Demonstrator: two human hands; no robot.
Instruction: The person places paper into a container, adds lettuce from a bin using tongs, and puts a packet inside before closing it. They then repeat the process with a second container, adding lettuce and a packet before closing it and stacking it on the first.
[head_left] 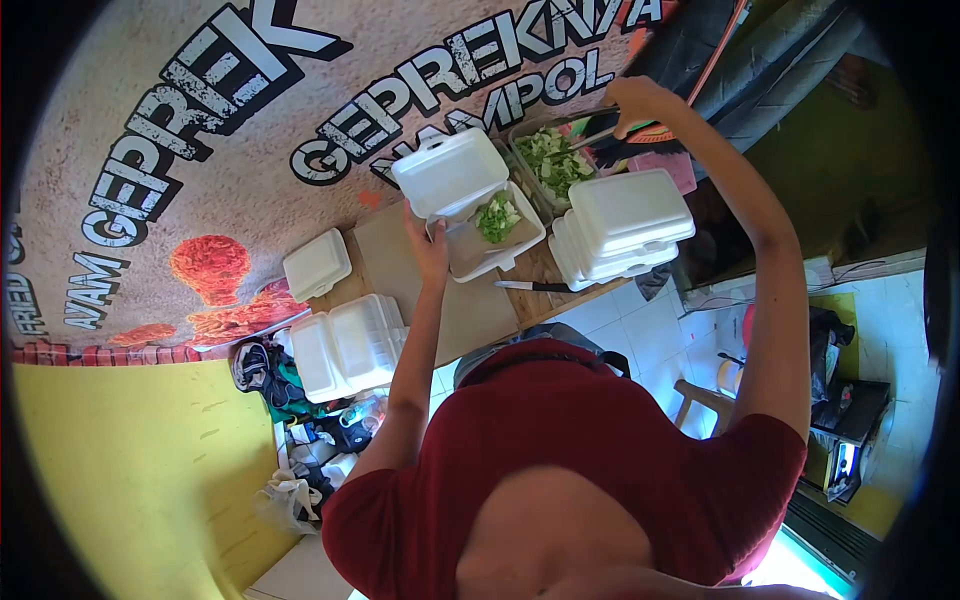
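My left hand (430, 247) grips the left side of an open white foam takeaway box (528, 235), its thumb over the edge. The lid (452, 172) is folded back toward the wall. Brown paper lines the box, and a heap of chopped greens (496, 218) lies on it. My right hand (645, 103) is closed around metal tongs (592, 141), which reach down into a clear container (540, 203) of chopped pale-green vegetables (553, 160). The tongs' tips are hard to make out among the vegetables.
Stacked closed foam boxes (630, 215) stand right of the open box. A knife (535, 286) with a black handle lies near the table's front edge. More foam boxes (345, 345) and a single closed one (318, 265) are at the left. A lettered wall banner (230, 180) rises behind.
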